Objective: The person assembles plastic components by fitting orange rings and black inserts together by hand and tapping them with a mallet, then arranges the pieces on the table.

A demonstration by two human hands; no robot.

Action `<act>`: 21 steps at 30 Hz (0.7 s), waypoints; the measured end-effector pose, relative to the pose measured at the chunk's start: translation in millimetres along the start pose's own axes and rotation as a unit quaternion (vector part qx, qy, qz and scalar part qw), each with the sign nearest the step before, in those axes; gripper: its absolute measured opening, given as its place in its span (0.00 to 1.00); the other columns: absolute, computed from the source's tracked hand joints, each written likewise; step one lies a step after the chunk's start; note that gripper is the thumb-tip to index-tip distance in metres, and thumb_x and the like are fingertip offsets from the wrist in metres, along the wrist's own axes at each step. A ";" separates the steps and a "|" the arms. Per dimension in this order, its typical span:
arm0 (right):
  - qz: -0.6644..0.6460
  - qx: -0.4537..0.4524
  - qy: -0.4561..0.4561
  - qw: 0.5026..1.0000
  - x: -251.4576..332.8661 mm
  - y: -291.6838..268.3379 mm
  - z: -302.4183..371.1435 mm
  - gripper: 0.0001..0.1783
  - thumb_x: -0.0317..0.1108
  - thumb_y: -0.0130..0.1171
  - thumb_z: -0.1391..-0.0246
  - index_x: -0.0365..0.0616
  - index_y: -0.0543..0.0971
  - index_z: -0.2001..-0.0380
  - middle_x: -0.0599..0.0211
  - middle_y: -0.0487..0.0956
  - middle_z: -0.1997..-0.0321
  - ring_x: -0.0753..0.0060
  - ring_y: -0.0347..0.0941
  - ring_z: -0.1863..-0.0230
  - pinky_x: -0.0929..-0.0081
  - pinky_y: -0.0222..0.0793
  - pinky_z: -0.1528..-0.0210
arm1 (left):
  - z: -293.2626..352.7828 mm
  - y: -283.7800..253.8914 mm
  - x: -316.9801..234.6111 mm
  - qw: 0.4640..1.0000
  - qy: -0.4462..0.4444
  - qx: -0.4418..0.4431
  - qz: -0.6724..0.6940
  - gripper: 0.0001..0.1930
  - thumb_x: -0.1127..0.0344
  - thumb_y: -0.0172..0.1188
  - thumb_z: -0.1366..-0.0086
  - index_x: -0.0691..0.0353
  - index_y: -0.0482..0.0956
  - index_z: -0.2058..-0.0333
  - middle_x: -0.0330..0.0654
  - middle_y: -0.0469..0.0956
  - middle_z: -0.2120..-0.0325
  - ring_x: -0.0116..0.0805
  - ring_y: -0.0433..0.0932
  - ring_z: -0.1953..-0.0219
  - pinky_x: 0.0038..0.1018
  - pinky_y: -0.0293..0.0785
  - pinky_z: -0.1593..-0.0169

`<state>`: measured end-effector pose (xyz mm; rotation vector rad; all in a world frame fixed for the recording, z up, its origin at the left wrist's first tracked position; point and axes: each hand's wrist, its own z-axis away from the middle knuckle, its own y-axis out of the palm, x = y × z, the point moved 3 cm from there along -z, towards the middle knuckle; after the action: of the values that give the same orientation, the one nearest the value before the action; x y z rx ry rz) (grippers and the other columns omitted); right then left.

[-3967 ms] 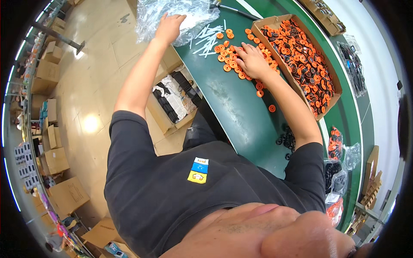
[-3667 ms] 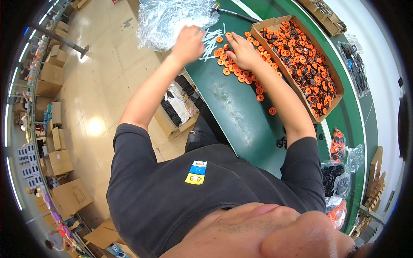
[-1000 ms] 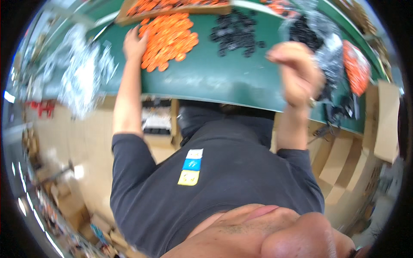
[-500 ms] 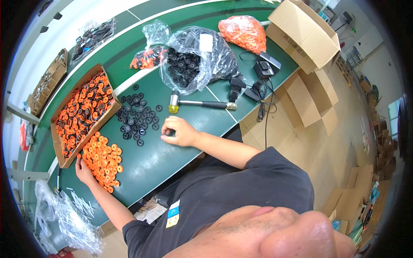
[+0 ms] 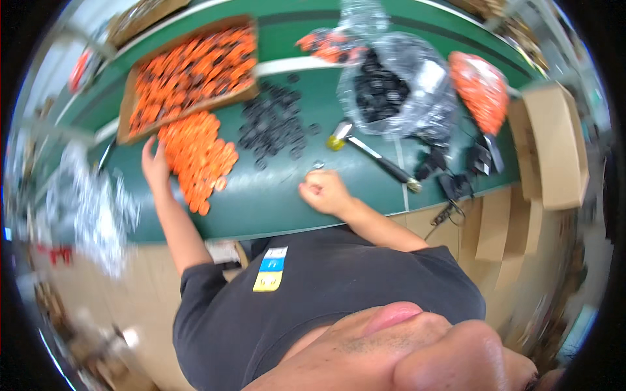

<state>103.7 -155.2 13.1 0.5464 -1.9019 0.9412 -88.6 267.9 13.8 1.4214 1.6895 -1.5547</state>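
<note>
My left hand [image 5: 155, 163] reaches to the left edge of a heap of orange plastic discs [image 5: 202, 153], just below the cardboard tray's front corner. Its fingers are apart, and I see nothing between them. Close to the green worktop's front, my right hand [image 5: 324, 191] is curled with the fingers drawn in. Whatever it holds, if anything, is hidden. A small, blurred disc [image 5: 317, 165] lies just beyond its knuckles. Between the hands and farther back, black plastic discs [image 5: 274, 120] are spread loosely. The tray [image 5: 126, 111] is full of orange and black pieces.
A hammer [image 5: 378, 159] with a yellow head end lies right of my right hand. Behind it stands an open clear bag of black parts [image 5: 381, 88]. Farther right are a bag of orange parts [image 5: 479, 88], cabled black devices [image 5: 450, 169] and cartons [image 5: 554, 150]. Crumpled plastic [image 5: 98, 195] lies left.
The whole view has turned and blurred. My left hand's fingers have spread from a pinch at the orange pieces. My right hand has curled tighter, and a small disc now shows just beyond it.
</note>
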 end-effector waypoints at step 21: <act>0.034 0.036 0.005 0.999 6.6 -4.5 4.5 0.22 0.25 0.63 0.52 0.42 0.60 0.87 0.62 0.61 0.86 0.64 0.58 0.84 0.68 0.53 0.79 | 136.1 25.8 -95.1 0.932 0.262 0.049 -0.244 0.27 0.58 0.68 0.42 0.58 0.75 0.45 0.56 0.66 0.39 0.54 0.66 0.39 0.46 0.62 0.37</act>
<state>101.2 -161.5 19.3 0.5215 -1.8928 1.0587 -72.4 103.6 45.0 1.6596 2.4645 -1.6075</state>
